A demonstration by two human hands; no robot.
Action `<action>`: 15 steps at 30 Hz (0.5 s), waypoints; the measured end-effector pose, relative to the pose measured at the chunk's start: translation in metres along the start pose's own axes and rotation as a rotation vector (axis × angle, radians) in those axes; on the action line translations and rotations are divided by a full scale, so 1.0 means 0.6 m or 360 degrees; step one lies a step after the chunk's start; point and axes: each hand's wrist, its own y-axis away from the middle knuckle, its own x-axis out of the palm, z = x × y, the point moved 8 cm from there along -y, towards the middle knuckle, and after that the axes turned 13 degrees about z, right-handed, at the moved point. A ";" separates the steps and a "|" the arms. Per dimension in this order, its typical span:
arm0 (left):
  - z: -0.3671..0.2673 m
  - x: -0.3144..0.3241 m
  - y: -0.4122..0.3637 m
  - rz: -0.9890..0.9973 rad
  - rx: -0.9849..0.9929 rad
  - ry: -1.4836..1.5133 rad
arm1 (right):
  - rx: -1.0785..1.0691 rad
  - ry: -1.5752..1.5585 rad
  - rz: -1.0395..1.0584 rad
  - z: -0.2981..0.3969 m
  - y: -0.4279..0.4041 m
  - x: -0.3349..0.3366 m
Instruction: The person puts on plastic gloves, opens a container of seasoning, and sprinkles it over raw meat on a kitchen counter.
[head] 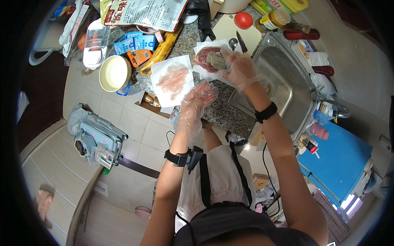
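A slab of raw red meat (pixel 202 59) lies on white paper towel (pixel 201 73) on the granite counter. My right hand (pixel 241 69), in a clear plastic glove, holds a small jar of grey-green seasoning (pixel 217 60) tipped on its side over the meat. I cannot tell whether any seasoning is falling. My left hand (pixel 198 100), gloved too, is held palm up with its fingers apart and nothing in it. Beside its fingertips is a paper towel (pixel 172 78) with pinkish stains. A small knife (pixel 241 42) and a metal spoon (pixel 233 43) rest just beyond the meat.
The steel sink (pixel 286 70) adjoins the counter on the right. A tomato (pixel 243 20) sits on a pale cutting board (pixel 223 29); a yellow-labelled jar (pixel 272 20) stands nearby. Left are a banana (pixel 160 52), sachets (pixel 135 43) and a cream bowl (pixel 114 73) at the counter's edge.
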 end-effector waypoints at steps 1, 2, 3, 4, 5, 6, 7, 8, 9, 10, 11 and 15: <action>-0.001 0.002 -0.001 0.0003 -0.0002 -0.0001 | 0.0003 0.0000 -0.0001 -0.003 0.001 0.001; -0.001 0.002 -0.001 -0.0014 -0.0006 0.0005 | -0.0008 0.0026 -0.0020 -0.006 0.002 0.001; -0.001 0.001 0.000 -0.0033 -0.0010 0.0011 | -0.0021 0.0051 -0.0038 -0.003 0.003 -0.003; 0.000 -0.001 0.000 -0.0032 -0.0011 0.0008 | -0.0019 0.0048 -0.0039 -0.002 0.005 -0.005; 0.001 -0.003 0.001 -0.0020 0.0006 0.0007 | -0.0017 0.0045 -0.0052 -0.002 0.010 -0.009; 0.000 -0.001 0.000 -0.0004 0.0022 0.0008 | -0.0011 0.0044 -0.0067 -0.003 0.014 -0.014; 0.001 0.001 -0.001 0.0001 0.0020 0.0004 | -0.0006 0.0043 -0.0071 -0.006 0.015 -0.014; 0.002 0.002 -0.002 -0.0017 0.0011 -0.0006 | -0.0015 0.0041 -0.0075 -0.008 0.016 -0.012; 0.001 0.004 -0.004 -0.0034 0.0000 -0.0018 | -0.0022 0.0039 -0.0079 -0.010 0.017 -0.013; -0.001 0.009 -0.005 -0.0027 -0.0004 -0.0023 | -0.0015 0.0037 -0.0084 -0.014 0.018 -0.013; -0.001 0.011 -0.005 -0.0052 -0.0013 -0.0043 | -0.0037 0.0110 -0.0091 -0.013 0.018 -0.014; -0.002 0.012 -0.004 -0.0059 -0.0022 -0.0056 | -0.0022 0.0077 -0.0075 -0.014 0.021 -0.020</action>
